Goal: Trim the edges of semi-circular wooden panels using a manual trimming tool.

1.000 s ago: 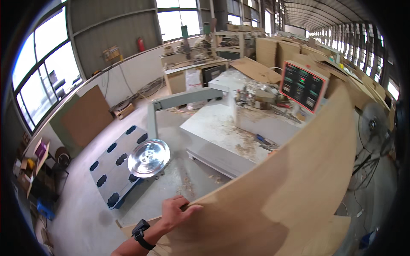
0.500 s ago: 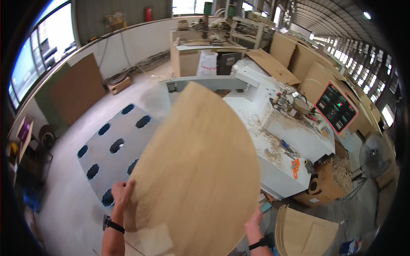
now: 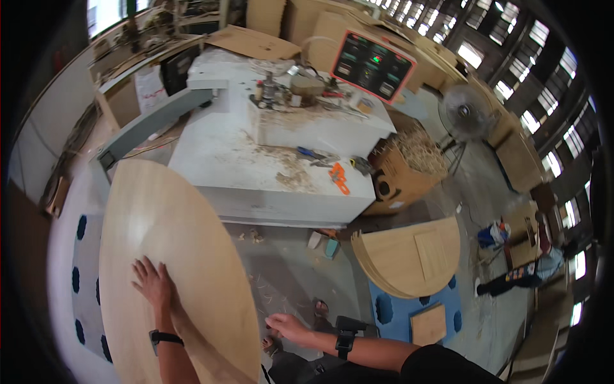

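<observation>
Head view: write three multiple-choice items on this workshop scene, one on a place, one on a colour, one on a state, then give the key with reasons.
1. Where does the left hand rest?
A. flat on the large round wooden panel
B. on the standing fan
C. on the cardboard box

2. What colour is the pad under the stack of half-round wooden panels?
A. red
B. blue
C. yellow

3. What state is the right hand in?
A. clenched round a hammer
B. gripping the screen
C. empty, at the panel's right edge

Key: 1 A, the palm lies spread on the panel's top face. 2 B, blue with dark oval holes shows beneath the stack. 3 C, nothing shows in its fingers, which sit beside the panel's rim.
</observation>
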